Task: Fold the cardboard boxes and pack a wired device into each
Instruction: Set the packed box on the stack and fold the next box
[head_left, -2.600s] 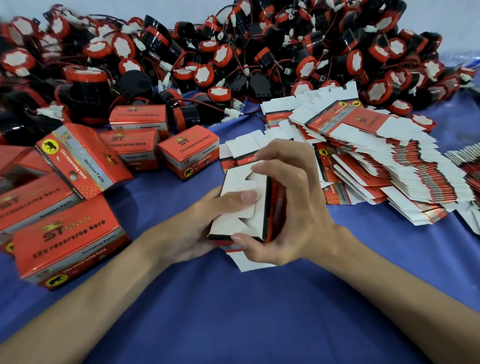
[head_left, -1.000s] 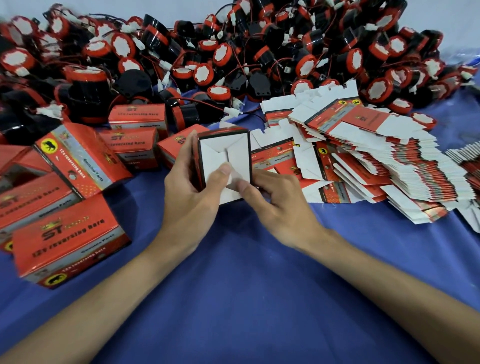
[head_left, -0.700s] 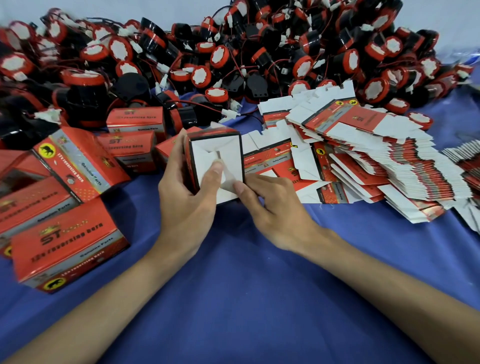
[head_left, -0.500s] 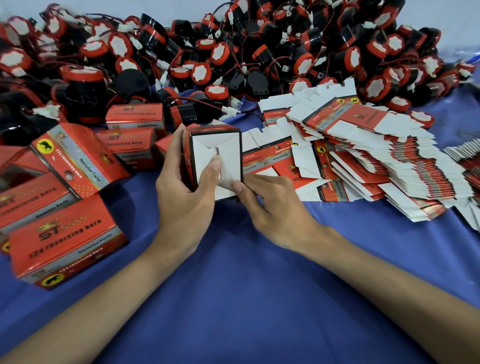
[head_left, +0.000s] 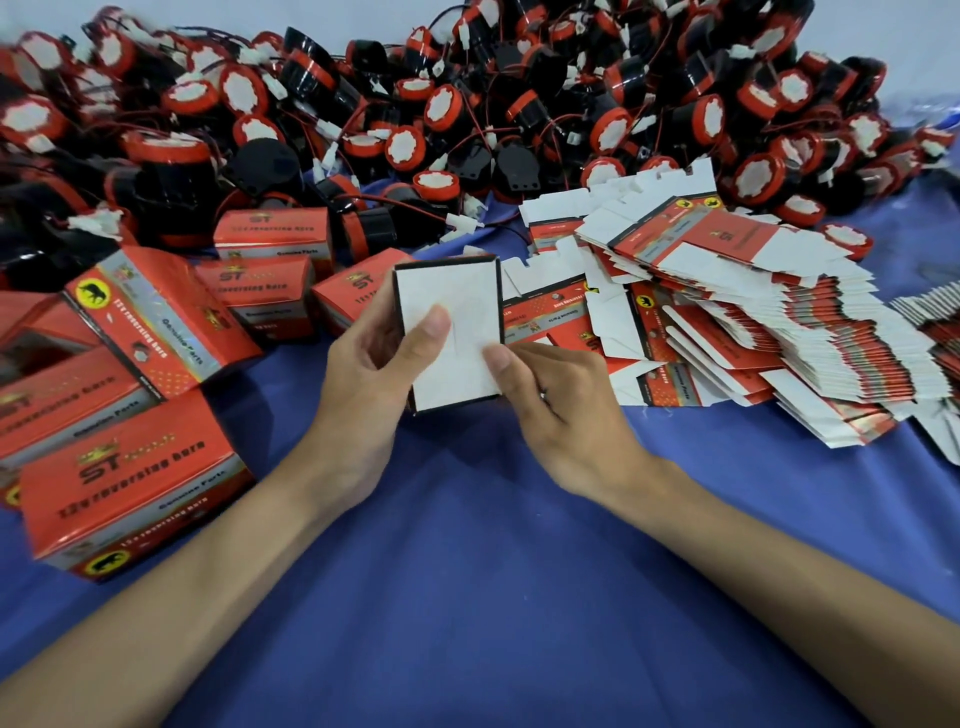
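A small cardboard box (head_left: 457, 291) stands on end in the middle of the table, its white flapped bottom turned toward me. My left hand (head_left: 363, 384) grips it from the left, thumb pressed flat on the white flaps. My right hand (head_left: 561, 410) is at the box's right lower edge, its thumb tip pressing on the flap. A big pile of black and red wired devices (head_left: 467, 104) fills the back of the table. Flat unfolded boxes (head_left: 753, 322) lie stacked to the right.
Several folded red boxes (head_left: 135, 478) lie at the left, some stacked or tilted. The blue cloth (head_left: 493, 597) covers the table in front of my hands. More flat cartons (head_left: 935, 322) show at the far right edge.
The box was lifted from near the table and turned bottom-up toward me. Its white bottom flaps, partly open before, now lie flat and closed under both thumbs.
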